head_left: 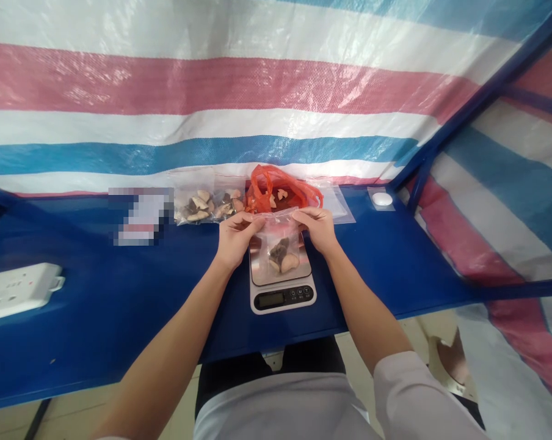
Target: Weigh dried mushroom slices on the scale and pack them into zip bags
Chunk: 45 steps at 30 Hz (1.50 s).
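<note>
My left hand point(236, 235) and my right hand point(318, 227) each pinch a top corner of a small clear zip bag point(280, 241) with a few pale and dark pieces in its bottom. The bag hangs upright just over the steel platform of a small white kitchen scale point(281, 297) on the blue table point(120, 293). Behind my hands lies a red plastic bag point(283, 189) holding more of the pale pieces. A filled clear bag point(198, 205) of the same pieces lies to its left.
A white power strip point(17, 288) sits at the table's left edge. A small white oval object point(382, 199) in a clear wrapper lies at the back right, beside flat empty clear bags point(337, 205). A striped tarp wall stands behind the table.
</note>
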Each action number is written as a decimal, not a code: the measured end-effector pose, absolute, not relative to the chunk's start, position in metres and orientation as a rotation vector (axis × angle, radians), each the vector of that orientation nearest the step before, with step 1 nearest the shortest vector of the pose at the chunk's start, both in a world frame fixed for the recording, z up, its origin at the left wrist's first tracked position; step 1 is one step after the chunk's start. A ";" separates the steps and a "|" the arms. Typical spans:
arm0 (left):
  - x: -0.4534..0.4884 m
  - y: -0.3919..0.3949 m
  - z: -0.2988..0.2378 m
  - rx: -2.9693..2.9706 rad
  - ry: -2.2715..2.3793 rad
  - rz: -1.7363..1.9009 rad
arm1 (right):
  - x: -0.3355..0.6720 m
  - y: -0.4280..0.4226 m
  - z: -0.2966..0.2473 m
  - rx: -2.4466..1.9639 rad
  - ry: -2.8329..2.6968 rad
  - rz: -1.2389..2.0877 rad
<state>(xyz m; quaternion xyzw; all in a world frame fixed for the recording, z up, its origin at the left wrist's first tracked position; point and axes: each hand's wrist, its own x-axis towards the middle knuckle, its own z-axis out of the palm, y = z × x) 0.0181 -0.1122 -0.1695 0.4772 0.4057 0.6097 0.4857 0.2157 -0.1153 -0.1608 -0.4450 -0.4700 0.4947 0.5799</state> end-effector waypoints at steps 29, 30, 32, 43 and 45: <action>0.023 -0.117 -0.161 1.257 1.047 1.439 | 0.211 -0.119 -0.159 -1.019 -1.164 1.120; 0.023 -0.117 -0.161 1.261 1.046 1.434 | 0.211 -0.119 -0.160 -1.017 -1.165 1.117; 0.023 -0.117 -0.160 1.266 1.041 1.434 | 0.211 -0.119 -0.161 -1.006 -1.171 1.115; 0.024 -0.119 -0.158 1.254 1.056 1.420 | 0.209 -0.119 -0.161 -0.997 -1.232 1.130; 0.024 -0.118 -0.158 1.270 1.051 1.414 | 0.210 -0.119 -0.161 -0.995 -1.239 1.105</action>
